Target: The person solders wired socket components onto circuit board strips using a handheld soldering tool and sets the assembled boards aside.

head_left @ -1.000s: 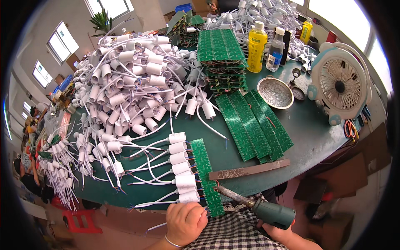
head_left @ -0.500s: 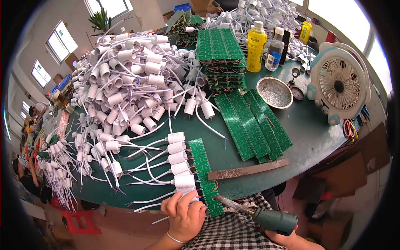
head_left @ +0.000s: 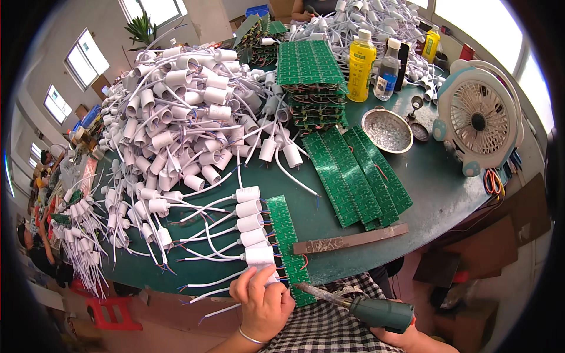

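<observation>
While the left hand (head_left: 263, 301) pinches the nearest white plastic lamp socket (head_left: 259, 256) against the narrow green circuit-board strip (head_left: 288, 247), the right hand (head_left: 406, 335) grips a soldering iron with a dark green handle (head_left: 379, 312), its metal tip touching the strip's near end just right of the left fingers. The strip's long axis runs away from the hands, five sockets wired along its left edge. Farther off lie a tangled heap of glossy white sockets (head_left: 182, 123) and flat green boards (head_left: 359, 176)
</observation>
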`<move>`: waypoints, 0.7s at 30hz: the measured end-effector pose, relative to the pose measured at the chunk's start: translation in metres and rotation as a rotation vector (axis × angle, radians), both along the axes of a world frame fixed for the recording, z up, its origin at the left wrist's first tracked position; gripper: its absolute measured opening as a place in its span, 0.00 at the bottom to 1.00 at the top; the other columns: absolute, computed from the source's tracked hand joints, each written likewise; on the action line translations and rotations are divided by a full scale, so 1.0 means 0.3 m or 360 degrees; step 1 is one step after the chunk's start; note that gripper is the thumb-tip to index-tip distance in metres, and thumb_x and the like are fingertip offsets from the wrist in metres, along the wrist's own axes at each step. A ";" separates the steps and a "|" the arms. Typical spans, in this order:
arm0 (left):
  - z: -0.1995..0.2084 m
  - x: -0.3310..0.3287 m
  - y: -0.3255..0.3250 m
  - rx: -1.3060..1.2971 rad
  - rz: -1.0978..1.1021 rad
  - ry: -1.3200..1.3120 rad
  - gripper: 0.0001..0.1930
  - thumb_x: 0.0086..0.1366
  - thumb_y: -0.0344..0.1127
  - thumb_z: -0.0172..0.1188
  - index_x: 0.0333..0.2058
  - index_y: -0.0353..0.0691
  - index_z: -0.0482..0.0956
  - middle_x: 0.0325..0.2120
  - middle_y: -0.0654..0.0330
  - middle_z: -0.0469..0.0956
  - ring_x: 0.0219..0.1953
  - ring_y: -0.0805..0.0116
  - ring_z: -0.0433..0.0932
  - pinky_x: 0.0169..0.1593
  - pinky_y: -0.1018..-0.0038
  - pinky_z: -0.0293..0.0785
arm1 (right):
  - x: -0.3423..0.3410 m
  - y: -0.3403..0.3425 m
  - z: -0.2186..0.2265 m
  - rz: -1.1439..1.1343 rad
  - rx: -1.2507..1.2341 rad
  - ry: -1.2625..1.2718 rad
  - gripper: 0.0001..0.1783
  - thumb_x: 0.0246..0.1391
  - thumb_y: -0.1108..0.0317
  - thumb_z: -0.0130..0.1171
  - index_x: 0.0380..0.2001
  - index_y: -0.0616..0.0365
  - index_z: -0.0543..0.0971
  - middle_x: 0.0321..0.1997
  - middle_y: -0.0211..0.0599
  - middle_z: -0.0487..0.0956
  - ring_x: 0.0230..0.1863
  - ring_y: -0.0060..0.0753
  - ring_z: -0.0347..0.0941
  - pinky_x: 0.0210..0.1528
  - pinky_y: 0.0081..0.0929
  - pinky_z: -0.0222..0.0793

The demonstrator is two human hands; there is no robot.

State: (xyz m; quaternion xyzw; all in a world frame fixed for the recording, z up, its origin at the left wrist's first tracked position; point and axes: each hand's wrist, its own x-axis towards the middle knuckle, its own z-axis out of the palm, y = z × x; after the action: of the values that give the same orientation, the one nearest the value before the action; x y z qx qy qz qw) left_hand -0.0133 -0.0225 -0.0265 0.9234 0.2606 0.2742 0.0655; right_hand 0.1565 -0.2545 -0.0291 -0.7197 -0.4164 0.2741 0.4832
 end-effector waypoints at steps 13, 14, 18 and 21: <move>-0.004 0.001 0.005 -0.0032 -0.0020 -0.0002 0.10 0.41 0.24 0.60 0.24 0.42 0.71 0.49 0.51 0.67 0.54 0.43 0.60 0.56 0.53 0.56 | 0.018 0.024 0.018 0.0153 0.0007 -0.0022 0.15 0.40 0.69 0.66 0.36 0.59 0.82 0.36 0.35 0.83 0.36 0.33 0.79 0.42 0.30 0.72; -0.003 0.001 0.005 -0.0031 -0.0023 -0.0006 0.10 0.41 0.24 0.60 0.24 0.42 0.71 0.49 0.50 0.67 0.54 0.43 0.60 0.56 0.53 0.56 | 0.018 0.028 0.028 0.0154 0.0040 0.0039 0.15 0.41 0.69 0.66 0.36 0.60 0.81 0.35 0.36 0.83 0.35 0.34 0.79 0.39 0.29 0.73; 0.001 0.002 0.004 -0.0063 -0.0036 -0.0019 0.09 0.42 0.24 0.60 0.24 0.41 0.71 0.49 0.50 0.67 0.54 0.43 0.60 0.56 0.53 0.56 | 0.016 -0.009 -0.010 0.0142 0.0118 0.0016 0.16 0.43 0.68 0.65 0.38 0.61 0.80 0.36 0.38 0.82 0.34 0.35 0.79 0.39 0.28 0.73; -0.002 0.004 0.007 -0.0042 -0.0039 -0.0026 0.09 0.42 0.24 0.60 0.24 0.41 0.71 0.49 0.50 0.67 0.54 0.43 0.60 0.56 0.53 0.56 | 0.017 -0.012 0.022 -0.0002 0.0040 0.0354 0.17 0.46 0.68 0.63 0.40 0.62 0.80 0.35 0.38 0.82 0.34 0.35 0.79 0.39 0.28 0.73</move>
State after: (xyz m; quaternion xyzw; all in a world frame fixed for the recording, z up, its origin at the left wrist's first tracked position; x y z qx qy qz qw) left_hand -0.0121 -0.0204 -0.0271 0.9233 0.2524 0.2774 0.0831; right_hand 0.1617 -0.2582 -0.0225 -0.6790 -0.3632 0.3466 0.5356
